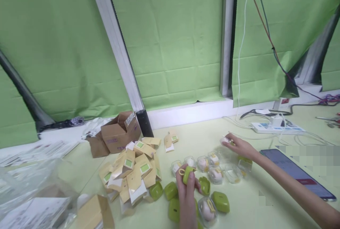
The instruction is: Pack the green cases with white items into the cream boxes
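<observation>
My left hand (186,188) is closed around a small green case (188,174), and a yellow loop (181,172) sticks out at its left side. My right hand (240,146) reaches out over the table, its fingertips pinching a small whitish piece (224,139) too blurred to name. Between and below the hands are several clear plastic cases (203,164) with pinkish-white round contents and yellow strips. A larger clear case (208,212) lies near the front. More green cases (220,201) surround my left hand, along with a hollow green shell (204,185).
Tan card boxes (140,168) with green squares are heaped left, before an open brown carton (120,135) and a black cylinder (145,124). A phone (297,174) lies beneath my right forearm. Behind are a power strip (277,128) and cables; plastic bags (34,186) sit far left.
</observation>
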Motion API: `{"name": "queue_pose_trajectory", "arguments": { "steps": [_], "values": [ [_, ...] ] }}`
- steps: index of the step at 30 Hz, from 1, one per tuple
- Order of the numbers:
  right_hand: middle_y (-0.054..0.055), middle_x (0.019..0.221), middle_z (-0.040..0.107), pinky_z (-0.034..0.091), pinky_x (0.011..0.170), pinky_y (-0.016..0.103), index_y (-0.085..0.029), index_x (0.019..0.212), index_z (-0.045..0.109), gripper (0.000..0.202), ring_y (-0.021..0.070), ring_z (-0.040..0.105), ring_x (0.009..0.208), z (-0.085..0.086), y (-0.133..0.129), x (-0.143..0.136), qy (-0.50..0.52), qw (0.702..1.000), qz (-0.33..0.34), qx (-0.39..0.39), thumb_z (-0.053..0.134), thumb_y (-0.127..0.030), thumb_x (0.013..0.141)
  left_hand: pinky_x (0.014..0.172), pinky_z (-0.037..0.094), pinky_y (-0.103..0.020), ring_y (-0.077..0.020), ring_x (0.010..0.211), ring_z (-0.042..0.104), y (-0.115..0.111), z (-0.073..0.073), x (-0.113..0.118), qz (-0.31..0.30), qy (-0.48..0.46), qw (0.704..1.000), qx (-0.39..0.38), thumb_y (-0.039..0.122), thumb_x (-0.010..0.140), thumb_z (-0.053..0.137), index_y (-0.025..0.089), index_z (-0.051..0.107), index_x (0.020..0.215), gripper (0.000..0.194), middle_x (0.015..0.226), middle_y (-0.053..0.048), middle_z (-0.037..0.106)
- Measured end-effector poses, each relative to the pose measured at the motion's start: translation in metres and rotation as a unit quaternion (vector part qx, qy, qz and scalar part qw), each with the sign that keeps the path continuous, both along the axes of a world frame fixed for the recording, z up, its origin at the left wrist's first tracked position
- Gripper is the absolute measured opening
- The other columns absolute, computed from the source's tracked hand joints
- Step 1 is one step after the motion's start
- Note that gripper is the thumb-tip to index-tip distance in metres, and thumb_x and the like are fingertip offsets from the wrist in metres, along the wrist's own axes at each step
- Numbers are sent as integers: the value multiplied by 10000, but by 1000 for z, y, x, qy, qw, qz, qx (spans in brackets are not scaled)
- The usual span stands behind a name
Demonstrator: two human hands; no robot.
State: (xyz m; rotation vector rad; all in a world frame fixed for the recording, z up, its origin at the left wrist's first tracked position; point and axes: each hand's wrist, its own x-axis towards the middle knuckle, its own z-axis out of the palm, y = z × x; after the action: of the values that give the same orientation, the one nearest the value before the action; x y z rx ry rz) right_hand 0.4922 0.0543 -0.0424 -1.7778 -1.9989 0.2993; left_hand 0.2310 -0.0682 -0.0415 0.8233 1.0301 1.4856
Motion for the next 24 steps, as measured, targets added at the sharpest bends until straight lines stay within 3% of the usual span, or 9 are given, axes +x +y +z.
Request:
{"name": "queue_pose_trajectory", "arguments": {
  "steps": [2, 5, 10, 13, 16, 19, 24],
  "values": [
    [42, 976, 661, 423, 628, 287, -246, 977, 538, 326, 212, 631, 784, 2, -6, -2, -8, 1000, 20, 11, 411, -512, 839, 581, 360, -252, -133, 551, 430, 1, 1, 0, -11, -41, 999, -1, 474, 741, 633, 259, 476, 1079, 430, 597, 46, 466],
    [31, 928, 661, 406, 606, 283, -242, 869, 614, 252, 210, 633, 735, 5, -12, -4, -31, 998, 49, 6, 523, -453, 767, 516, 341, -234, -107, 526, 421, 2, 6, 0, -41, -153, 987, -1, 426, 668, 702, 231, 537, 948, 379, 632, 45, 474],
    [42, 868, 674, 392, 586, 290, -239, 847, 653, 212, 221, 636, 708, 6, -16, -4, -40, 996, 78, -13, 571, -399, 735, 601, 420, -265, -133, 613, 533, 2, 18, -2, -68, -294, 952, -46, 349, 638, 728, 180, 582, 927, 366, 762, -27, 590],
    [72, 951, 649, 407, 610, 313, -220, 894, 602, 274, 212, 621, 707, 15, -28, -14, -20, 997, 74, 3, 476, -451, 820, 680, 450, -293, -156, 693, 577, 1, 21, -2, -73, -286, 954, -63, 347, 672, 723, 169, 583, 967, 372, 871, -69, 631],
    [38, 754, 622, 412, 578, 298, -219, 833, 512, 311, 185, 581, 635, 27, -58, -41, 10, 996, 83, 14, 314, -445, 912, 622, 434, -267, -127, 622, 543, 1, 18, 1, -105, -235, 965, -52, 451, 744, 647, 137, 591, 904, 357, 865, -91, 642],
    [8, 724, 579, 418, 555, 279, -235, 827, 430, 256, 168, 541, 621, 36, -96, -76, 91, 985, 145, -23, 328, -449, 924, 550, 388, -230, -95, 578, 488, 3, 12, 4, -116, -217, 969, -37, 457, 747, 644, 133, 584, 873, 353, 835, -70, 627],
    [-8, 773, 553, 425, 615, 274, -241, 828, 392, 212, 156, 537, 688, 30, -123, -109, 167, 963, 210, -42, 276, -357, 962, 573, 406, -241, -111, 632, 506, 6, 6, 2, -124, -214, 969, -18, 361, 754, 658, 158, 554, 844, 246, 795, -33, 583]
  ]
}}
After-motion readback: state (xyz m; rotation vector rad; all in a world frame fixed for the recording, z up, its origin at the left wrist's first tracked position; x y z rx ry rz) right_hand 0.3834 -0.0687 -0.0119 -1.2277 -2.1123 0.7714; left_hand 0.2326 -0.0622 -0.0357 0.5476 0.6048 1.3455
